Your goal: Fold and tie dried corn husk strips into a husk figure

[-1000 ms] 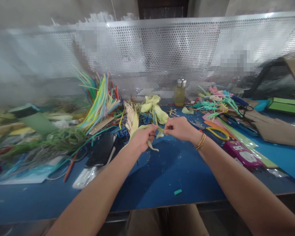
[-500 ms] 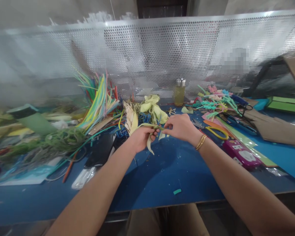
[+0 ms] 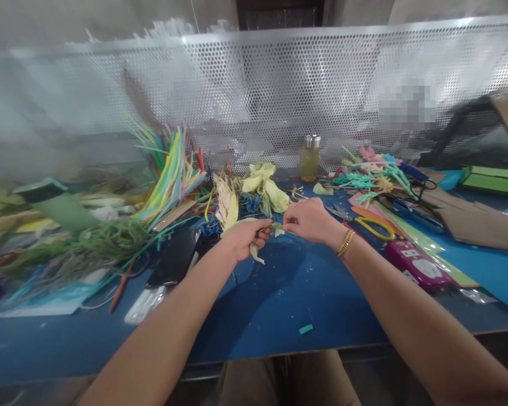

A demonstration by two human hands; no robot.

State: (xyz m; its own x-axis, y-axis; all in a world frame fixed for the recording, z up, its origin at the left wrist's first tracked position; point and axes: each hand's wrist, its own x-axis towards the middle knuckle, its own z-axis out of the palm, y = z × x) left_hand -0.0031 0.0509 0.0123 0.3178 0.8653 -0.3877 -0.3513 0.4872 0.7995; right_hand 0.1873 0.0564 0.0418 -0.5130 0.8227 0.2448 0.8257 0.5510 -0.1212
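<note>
My left hand (image 3: pixel 249 237) is closed, with thumb and fingers pinching a pale green husk-like strip (image 3: pixel 256 255) whose loose tail curls down below the fingers. A short stretch of the same material spans the gap to my right hand (image 3: pixel 307 220), which pinches its other side between thumb and forefinger. The fingers hide most of the piece. Just behind the hands lie crumpled pale yellow-green husks (image 3: pixel 260 183) and a dry beige husk (image 3: pixel 226 203), with tangled blue strands among them. Scissors with yellow handles (image 3: pixel 376 228) rest to the right of my right hand.
Colourful pipe cleaners (image 3: pixel 169 175) stand at the left, above green yarn (image 3: pixel 114 239) and a black flat object (image 3: pixel 174 256). A glass bottle (image 3: pixel 310 160) stands at the back before a perforated metal panel (image 3: pixel 275 84). A purple case (image 3: pixel 417 265) lies at the right.
My left fingers have closed more tightly over the strip, and its tail hangs less far down. The hands stay close together in nearly the same place.
</note>
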